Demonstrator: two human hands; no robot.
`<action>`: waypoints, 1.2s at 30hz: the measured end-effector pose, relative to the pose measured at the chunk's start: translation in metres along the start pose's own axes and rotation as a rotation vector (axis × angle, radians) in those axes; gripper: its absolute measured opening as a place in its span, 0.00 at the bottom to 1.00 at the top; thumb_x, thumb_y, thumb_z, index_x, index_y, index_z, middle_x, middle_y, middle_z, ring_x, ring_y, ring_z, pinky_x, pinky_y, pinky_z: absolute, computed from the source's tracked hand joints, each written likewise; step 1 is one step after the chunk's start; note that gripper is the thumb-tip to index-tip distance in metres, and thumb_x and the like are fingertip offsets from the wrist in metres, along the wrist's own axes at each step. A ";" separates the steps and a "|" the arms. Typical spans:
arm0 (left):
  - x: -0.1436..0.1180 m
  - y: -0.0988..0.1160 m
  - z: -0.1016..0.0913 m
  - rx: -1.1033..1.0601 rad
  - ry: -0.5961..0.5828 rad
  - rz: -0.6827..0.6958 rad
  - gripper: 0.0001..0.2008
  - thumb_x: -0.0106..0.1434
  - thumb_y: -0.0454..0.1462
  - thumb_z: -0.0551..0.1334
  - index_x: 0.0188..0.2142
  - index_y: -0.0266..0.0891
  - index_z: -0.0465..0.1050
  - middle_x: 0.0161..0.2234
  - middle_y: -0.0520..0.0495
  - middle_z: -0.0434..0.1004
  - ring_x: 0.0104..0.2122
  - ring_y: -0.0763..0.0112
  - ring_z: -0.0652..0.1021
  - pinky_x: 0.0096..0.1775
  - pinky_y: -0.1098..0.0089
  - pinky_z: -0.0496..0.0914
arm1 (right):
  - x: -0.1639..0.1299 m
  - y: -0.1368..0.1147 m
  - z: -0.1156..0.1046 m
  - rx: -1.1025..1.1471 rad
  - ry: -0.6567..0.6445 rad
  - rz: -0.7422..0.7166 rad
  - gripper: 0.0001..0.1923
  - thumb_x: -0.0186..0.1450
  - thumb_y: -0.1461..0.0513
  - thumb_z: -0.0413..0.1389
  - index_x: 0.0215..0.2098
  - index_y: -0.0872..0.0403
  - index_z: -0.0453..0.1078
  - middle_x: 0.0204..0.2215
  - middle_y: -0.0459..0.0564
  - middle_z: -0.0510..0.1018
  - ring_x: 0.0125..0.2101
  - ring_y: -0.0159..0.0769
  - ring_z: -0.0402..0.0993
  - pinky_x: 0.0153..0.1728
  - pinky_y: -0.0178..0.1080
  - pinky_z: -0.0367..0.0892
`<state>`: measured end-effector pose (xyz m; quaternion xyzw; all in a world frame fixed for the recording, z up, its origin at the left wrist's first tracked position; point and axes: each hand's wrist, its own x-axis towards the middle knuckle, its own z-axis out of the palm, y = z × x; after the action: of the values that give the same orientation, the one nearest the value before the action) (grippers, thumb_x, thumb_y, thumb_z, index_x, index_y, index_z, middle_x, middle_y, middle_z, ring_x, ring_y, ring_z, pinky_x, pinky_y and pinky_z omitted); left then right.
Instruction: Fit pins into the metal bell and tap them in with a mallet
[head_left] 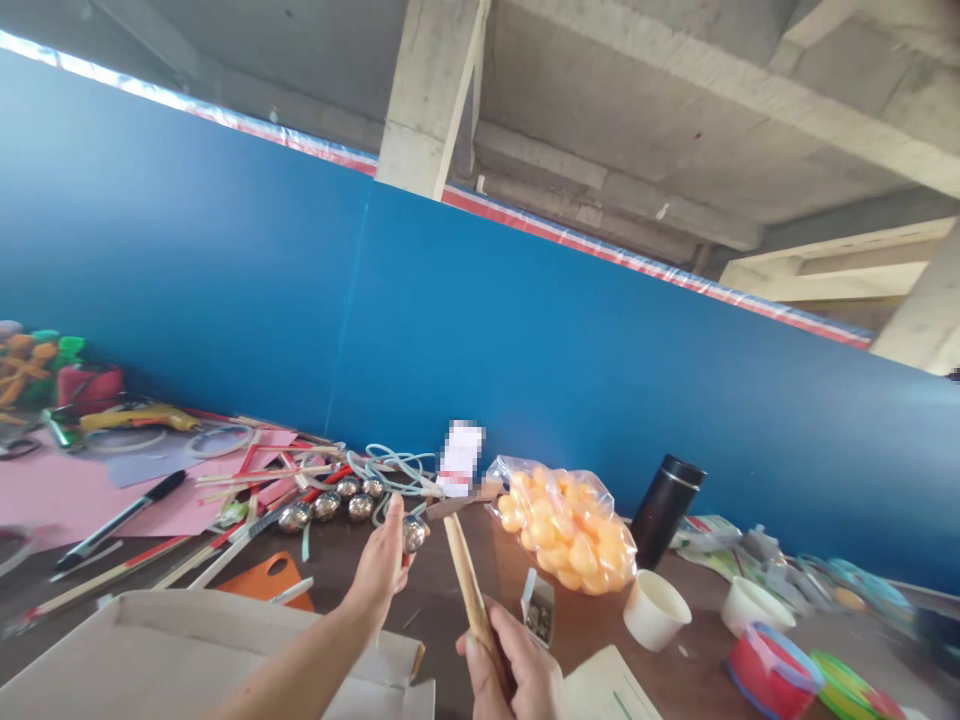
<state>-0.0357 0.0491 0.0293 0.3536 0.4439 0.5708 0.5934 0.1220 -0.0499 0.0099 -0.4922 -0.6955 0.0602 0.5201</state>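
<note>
My left hand is raised over the brown table and pinches a shiny steel ball between thumb and fingers. Just to its right, my right hand grips the lower end of a wooden hammer handle; the small wooden head is at the top, close to the ball. Behind the ball, several more steel balls lie in a row on the table.
A clear bag of orange balls, a black flask, two white paper cups, coloured tape rolls and a small box of tacks sit to the right. Cardboard, pink paper, sticks, a marker and cords lie on the left. A blue wall stands behind.
</note>
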 end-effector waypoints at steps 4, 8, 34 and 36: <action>0.000 -0.001 0.000 -0.029 -0.006 -0.024 0.29 0.48 0.64 0.51 0.20 0.39 0.61 0.11 0.58 0.54 0.10 0.83 0.51 0.15 0.76 0.43 | -0.001 -0.001 0.003 0.002 -0.029 -0.005 0.20 0.62 0.51 0.50 0.42 0.55 0.73 0.29 0.53 0.80 0.27 0.37 0.79 0.32 0.29 0.73; -0.003 0.001 0.001 -0.207 -0.145 -0.058 0.29 0.51 0.63 0.51 0.23 0.37 0.63 0.12 0.58 0.55 0.11 0.85 0.50 0.15 0.78 0.42 | 0.000 -0.007 0.002 0.079 -0.007 0.091 0.21 0.62 0.51 0.50 0.44 0.57 0.71 0.27 0.52 0.80 0.18 0.32 0.75 0.18 0.27 0.69; -0.011 0.015 -0.001 -0.388 -0.489 -0.236 0.22 0.60 0.52 0.52 0.24 0.35 0.66 0.11 0.59 0.52 0.11 0.86 0.45 0.13 0.79 0.38 | -0.002 -0.013 0.005 0.056 0.070 0.144 0.23 0.61 0.49 0.50 0.41 0.57 0.72 0.22 0.49 0.78 0.10 0.26 0.67 0.07 0.24 0.60; -0.011 0.016 -0.001 -0.380 -0.477 -0.239 0.22 0.59 0.52 0.53 0.23 0.35 0.65 0.11 0.60 0.52 0.11 0.86 0.45 0.13 0.79 0.38 | -0.003 -0.011 0.005 0.023 0.075 0.108 0.21 0.61 0.50 0.50 0.41 0.56 0.72 0.22 0.49 0.78 0.11 0.27 0.69 0.10 0.24 0.62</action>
<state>-0.0415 0.0396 0.0454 0.3059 0.2161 0.4709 0.7987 0.1108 -0.0553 0.0121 -0.5248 -0.6473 0.0776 0.5473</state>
